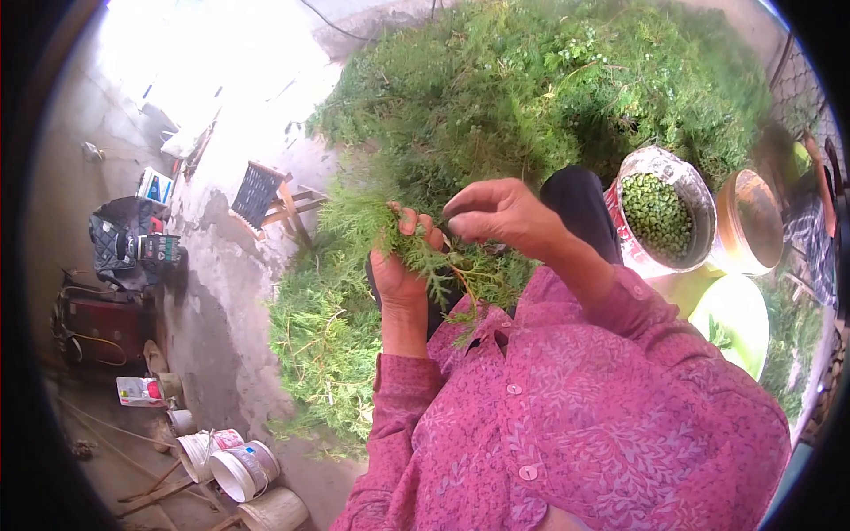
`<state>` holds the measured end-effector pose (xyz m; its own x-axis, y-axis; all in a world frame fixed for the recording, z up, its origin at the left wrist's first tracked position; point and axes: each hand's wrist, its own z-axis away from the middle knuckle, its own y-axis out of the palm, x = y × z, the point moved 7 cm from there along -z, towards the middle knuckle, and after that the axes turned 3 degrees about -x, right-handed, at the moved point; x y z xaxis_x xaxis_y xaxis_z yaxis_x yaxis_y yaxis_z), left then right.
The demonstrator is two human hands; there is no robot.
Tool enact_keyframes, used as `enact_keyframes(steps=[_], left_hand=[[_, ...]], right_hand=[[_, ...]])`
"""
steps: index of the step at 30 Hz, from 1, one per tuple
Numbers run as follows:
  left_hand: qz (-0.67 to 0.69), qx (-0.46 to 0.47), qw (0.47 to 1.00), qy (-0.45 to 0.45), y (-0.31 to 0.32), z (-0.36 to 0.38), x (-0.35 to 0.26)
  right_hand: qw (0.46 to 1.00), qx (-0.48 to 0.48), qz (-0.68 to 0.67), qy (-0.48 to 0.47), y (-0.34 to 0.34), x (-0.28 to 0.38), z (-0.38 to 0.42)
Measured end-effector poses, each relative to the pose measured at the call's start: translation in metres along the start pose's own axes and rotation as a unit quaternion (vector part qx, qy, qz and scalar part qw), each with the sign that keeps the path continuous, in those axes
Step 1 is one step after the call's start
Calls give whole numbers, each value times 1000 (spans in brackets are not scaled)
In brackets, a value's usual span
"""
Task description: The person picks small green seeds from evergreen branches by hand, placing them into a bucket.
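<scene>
My left hand [405, 257] is closed round a leafy green conifer sprig [434, 261], held upright in front of my chest. Fronds stick out on both sides of the fingers. Just to the right, my right hand [505, 215] has its thumb and fingers pressed together close to the sprig. Whatever sits between those fingertips, if anything, is too small to make out. By my right knee stands a white and red bucket [701, 202] holding many small green cones [657, 217].
A large heap of cut conifer branches [460, 97] spreads ahead, with more branches [323, 345] at left. Beside the bucket stands another tub [757, 217] and a pale green basin [744, 323]. A small stool [266, 199] and several white buckets [243, 473] are on the left.
</scene>
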<state>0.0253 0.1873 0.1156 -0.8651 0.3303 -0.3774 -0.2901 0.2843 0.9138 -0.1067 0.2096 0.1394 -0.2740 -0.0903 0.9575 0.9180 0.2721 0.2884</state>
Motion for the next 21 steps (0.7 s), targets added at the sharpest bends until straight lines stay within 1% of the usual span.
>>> enact_keyframes(steps=[1,2,3,4,5,6,7,8,10,12,13,14,15,16,18,19,21], left_hand=[[-2,-1,1000,-1,1,0,2],[-46,-38,998,19,-4,0,1],[-89,-75,992,38,-8,2,-1],[-61,-43,997,-6,-9,2,1],[-62,-44,997,-7,-13,4,2],[-76,-68,995,-3,-19,6,2],[-91,-91,992,1,-17,5,2],[-92,-92,992,0,-12,6,3],[-148,-153,977,4,-9,9,3],[-125,-144,982,-8,-12,7,4],[-102,-134,986,-17,-13,5,6],[-103,-135,985,-19,-15,4,7],[-64,-95,993,-23,-11,3,8],[-26,-54,998,-27,-6,2,10],[-9,-66,998,-15,-9,2,10],[9,-76,997,-2,-11,2,9],[20,-78,997,5,-11,3,4]], right_hand=[[999,35,-10,-13,11,1,-2],[999,29,3,-36,16,-1,-6],[999,29,0,-37,18,-5,-9],[998,15,42,-43,19,-8,-12],[995,0,83,-50,18,-10,-13],[994,-6,90,-60,17,-12,-15],[994,-6,88,-61,17,-12,-16],[996,-2,71,-46,17,-14,-16],[998,1,51,-31,18,-17,-14],[1000,-4,-26,12,18,-17,-11],[1000,-5,-28,12,15,-18,-12],[992,11,-111,57,14,-26,-13],[975,28,-194,102,13,-34,-12],[975,28,-195,101,11,-36,-12],[928,89,-348,103,15,-34,-9],[927,90,-349,103,13,-29,-5],[929,60,-343,126,7,-22,4]])
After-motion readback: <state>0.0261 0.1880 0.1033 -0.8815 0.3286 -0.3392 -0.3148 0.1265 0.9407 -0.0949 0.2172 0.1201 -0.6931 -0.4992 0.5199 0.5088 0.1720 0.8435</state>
